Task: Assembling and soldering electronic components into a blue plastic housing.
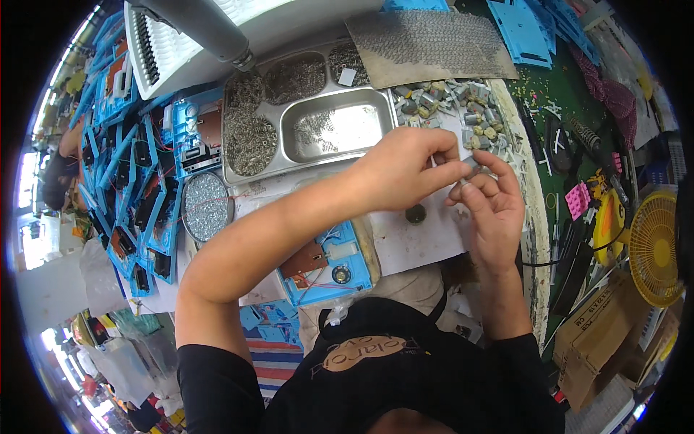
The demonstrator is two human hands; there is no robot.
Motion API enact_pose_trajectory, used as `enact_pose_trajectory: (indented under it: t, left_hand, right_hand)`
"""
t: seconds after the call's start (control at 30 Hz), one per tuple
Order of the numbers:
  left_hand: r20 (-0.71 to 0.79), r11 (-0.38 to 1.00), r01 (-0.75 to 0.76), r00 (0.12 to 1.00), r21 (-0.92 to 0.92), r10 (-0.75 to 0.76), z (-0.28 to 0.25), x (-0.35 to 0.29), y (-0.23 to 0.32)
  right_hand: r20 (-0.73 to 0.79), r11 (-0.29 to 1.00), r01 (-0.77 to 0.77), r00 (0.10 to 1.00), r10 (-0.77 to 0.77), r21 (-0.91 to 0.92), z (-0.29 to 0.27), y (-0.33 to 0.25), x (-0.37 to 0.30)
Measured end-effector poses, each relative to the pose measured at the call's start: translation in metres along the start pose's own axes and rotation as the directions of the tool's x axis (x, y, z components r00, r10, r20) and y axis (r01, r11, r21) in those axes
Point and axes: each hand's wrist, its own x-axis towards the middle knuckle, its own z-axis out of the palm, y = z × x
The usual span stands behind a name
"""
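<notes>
My left hand (416, 168) reaches across from the left, its fingers bent in a pinch. Facing it, my right hand (495, 210) has thumb and fingers closed around the same spot. Between the two sets of fingertips is a small grey metal motor (471, 168), partly covered by them. Just beyond lies a heap of similar small motors (473, 119), some with yellowish ends. Under my left forearm rests a blue plastic housing (354, 273) with a brown board, wires and a round speaker. A small dark round piece (416, 213) sits on the white work surface below my hands.
A steel tray (271, 108) with compartments of small metal parts stands ahead. Left of it are a round dish (207, 206) of shiny bits and many stacked blue housings (148, 188). A patterned sheet (434, 47) lies behind. To the right are a yellow fan (654, 246) and cardboard box (596, 333).
</notes>
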Motion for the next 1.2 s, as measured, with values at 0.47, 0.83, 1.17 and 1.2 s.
enact_pose_trajectory:
  t: [0.47,0.83,1.17,1.2]
  left_hand:
    - [-0.287,0.335,0.237,0.952,0.912,0.108,-0.056,0.11,-0.053]
    - [-0.216,0.306,0.152,0.958,0.94,0.188,-0.053,0.116,-0.039]
    - [-0.316,0.964,0.257,0.911,-0.064,-0.264,-0.021,-0.116,0.051]
    - [-0.323,0.953,0.239,0.901,-0.188,-0.29,-0.018,-0.138,0.05]
  right_hand:
    - [0.018,1.0,-0.004,1.0,0.005,-0.011,-0.029,0.002,-0.006]
    - [0.138,0.936,-0.171,0.965,0.221,-0.307,-0.026,-0.025,-0.01]
    - [0.361,0.637,0.019,0.837,0.411,-0.771,0.0,-0.014,0.012]
    - [0.383,0.618,0.039,0.816,0.434,-0.785,0.002,-0.015,0.014]
